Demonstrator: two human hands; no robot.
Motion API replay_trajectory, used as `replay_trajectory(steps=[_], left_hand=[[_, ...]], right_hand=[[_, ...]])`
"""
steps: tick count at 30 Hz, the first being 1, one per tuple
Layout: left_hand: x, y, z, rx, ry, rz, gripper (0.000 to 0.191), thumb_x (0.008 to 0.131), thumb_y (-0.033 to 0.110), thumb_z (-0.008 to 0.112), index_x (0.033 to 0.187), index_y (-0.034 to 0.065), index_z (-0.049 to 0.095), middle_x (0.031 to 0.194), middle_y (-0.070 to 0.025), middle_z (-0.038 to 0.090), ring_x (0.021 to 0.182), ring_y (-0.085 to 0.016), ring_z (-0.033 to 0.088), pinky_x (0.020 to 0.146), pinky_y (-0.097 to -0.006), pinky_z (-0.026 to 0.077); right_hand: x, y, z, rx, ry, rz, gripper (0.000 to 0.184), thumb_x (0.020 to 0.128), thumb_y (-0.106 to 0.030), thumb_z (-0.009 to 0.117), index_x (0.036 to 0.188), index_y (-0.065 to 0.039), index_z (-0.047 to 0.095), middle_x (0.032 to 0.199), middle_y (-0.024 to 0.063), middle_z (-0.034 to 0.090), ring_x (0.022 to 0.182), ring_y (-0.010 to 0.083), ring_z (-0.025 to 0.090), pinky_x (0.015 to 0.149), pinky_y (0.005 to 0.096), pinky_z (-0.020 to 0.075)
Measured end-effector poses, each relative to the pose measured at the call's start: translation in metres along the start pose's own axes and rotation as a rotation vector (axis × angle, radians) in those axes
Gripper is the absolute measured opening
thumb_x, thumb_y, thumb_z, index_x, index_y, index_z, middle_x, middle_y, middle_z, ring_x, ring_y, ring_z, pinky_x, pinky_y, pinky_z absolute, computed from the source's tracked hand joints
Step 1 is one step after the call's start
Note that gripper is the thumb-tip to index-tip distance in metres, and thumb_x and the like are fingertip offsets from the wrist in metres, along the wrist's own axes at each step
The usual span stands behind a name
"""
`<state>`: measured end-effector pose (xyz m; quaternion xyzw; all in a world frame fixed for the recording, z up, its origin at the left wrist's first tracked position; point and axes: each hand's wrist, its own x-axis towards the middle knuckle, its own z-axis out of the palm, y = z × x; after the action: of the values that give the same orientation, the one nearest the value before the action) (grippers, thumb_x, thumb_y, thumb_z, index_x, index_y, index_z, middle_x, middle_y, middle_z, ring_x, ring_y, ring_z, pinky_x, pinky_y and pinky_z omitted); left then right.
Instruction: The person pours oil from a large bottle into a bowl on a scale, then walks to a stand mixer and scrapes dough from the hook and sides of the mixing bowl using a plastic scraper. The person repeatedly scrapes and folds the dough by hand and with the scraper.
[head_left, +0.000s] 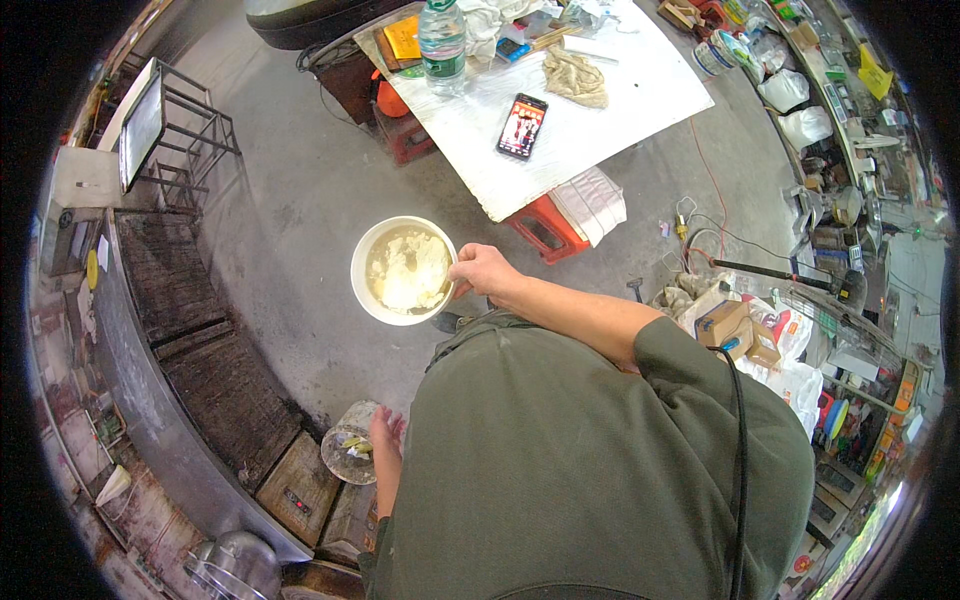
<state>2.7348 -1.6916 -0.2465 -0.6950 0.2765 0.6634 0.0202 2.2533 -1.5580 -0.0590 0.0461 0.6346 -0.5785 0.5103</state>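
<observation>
My right hand (486, 271) grips the rim of a round white bowl (361, 298) on its right side. Cloudy yellowish liquid fills the bowl, with a pale lumpy mass (409, 274) in it. The bowl is held up over the concrete floor, in front of my body. Lower down, at my side, my left hand (386, 429) hangs with its fingers slightly apart and nothing visible in it. Beside that hand, a waste bin (352, 420) stands on the floor with some scraps inside; whether the two touch cannot be told.
A white-topped table (487, 165) ahead carries a phone (522, 126), a beige cloth (574, 78) and a large water bottle (442, 52). Under its edge stands a red stool (546, 229). A long metal counter (142, 390) runs along the left. Cardboard boxes (724, 324) and bags lie right.
</observation>
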Motion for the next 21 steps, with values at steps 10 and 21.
replay_trajectory(steps=[10, 21], left_hand=[[-0.022, 0.015, 0.018, 0.078, 0.020, 0.018, 0.063, 0.103, 0.044, 0.055, 0.153, 0.0085, 0.040, 0.152, -0.0136, 0.048, 0.117, -0.033, 0.062, 0.082, -0.0414, 0.055], [-0.019, 0.011, 0.019, 0.080, 0.032, 0.019, 0.061, 0.103, 0.043, 0.056, 0.152, 0.0094, 0.042, 0.153, -0.0139, 0.047, 0.116, -0.032, 0.063, 0.080, -0.0425, 0.055]], right_hand=[[-0.004, 0.003, -0.004, -0.041, 0.014, 0.000, 0.021, 0.080, -0.010, 0.075, 0.083, -0.007, 0.055, 0.074, 0.0044, 0.059, 0.062, 0.0168, 0.066, 0.046, 0.0275, 0.0415], [-0.001, 0.011, -0.006, -0.016, 0.006, -0.014, 0.020, 0.080, -0.008, 0.075, 0.084, -0.006, 0.055, 0.075, 0.0054, 0.061, 0.063, 0.0194, 0.069, 0.046, 0.0283, 0.0417]])
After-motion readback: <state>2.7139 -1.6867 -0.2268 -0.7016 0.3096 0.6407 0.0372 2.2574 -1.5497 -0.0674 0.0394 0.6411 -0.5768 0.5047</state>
